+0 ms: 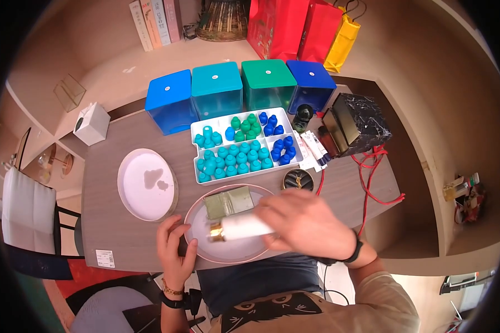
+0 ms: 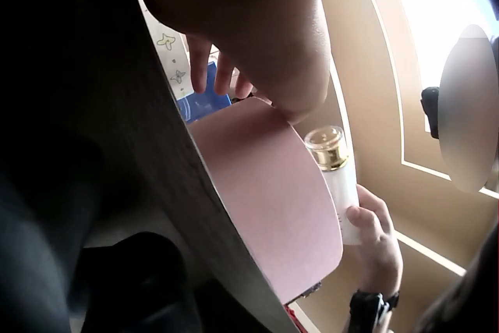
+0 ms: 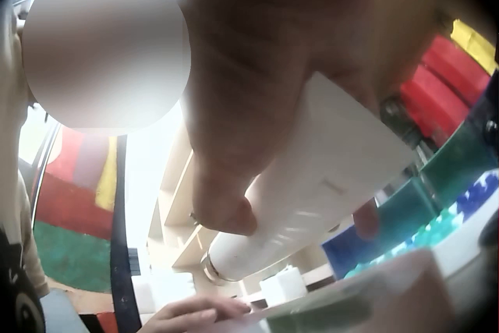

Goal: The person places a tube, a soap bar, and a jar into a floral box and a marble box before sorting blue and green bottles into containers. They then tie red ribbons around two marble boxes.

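Over the pink-rimmed tray (image 1: 239,252), we see the right hand (image 1: 305,225) curled round a white bottle (image 1: 244,227), gold cap (image 1: 217,232) jutting beyond its fingers; the left hand (image 1: 176,252), loosely spread, is at the tray's rim.

White bottle (image 1: 241,227) — blurry, head view

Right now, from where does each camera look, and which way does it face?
Head: on the head, facing forward and down at the table; the left hand, right hand and shirt show.
Left wrist: on that wrist, facing past the pink tray toward the bottle; the left hand is close, the right hand farther away.
Right wrist: on that wrist, facing along the bottle; the right hand is close, the left hand lower down.
Head and left wrist share the bottle's gold cap.
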Motion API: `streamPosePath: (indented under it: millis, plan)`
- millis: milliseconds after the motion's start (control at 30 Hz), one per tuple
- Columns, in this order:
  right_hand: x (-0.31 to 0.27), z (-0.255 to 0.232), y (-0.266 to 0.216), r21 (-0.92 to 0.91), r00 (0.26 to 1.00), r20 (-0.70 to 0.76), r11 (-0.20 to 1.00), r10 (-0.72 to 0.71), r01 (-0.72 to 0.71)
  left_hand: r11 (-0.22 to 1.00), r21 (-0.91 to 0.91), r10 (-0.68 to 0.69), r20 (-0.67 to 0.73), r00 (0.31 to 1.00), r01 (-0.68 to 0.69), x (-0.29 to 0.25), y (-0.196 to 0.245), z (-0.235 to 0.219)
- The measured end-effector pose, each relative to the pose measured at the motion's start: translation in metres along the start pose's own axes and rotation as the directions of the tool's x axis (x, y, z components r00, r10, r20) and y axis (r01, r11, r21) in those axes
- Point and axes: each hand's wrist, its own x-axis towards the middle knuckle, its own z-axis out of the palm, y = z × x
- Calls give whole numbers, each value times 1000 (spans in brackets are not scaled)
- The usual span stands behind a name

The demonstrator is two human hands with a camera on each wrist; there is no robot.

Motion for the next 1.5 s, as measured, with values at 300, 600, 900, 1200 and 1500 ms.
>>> streamPosePath:
  millis: [300, 600, 900, 1200, 1500]
  plan:
    - [-69, -58, 80, -64, 900, -206, 912, 384, -404, 988, -119, -97, 58, 994, 103, -5, -6, 3]
    - [-128, -42, 129, 121, 823, -138, 834, 551, -538, 990, -86, -106, 22, 994, 108, -7, -9, 3]
    - [-112, -9, 143, 155, 861, -57, 856, 506, -493, 992, -67, -106, 0, 994, 106, -6, -8, 2]
    - [-78, -4, 81, -86, 913, -190, 920, 361, -382, 990, -101, -94, 60, 994, 100, -3, -7, -1]
    - [9, 48, 0, 24, 993, 61, 995, -98, 97, 985, -161, -30, 147, 989, 54, -3, -12, -2]
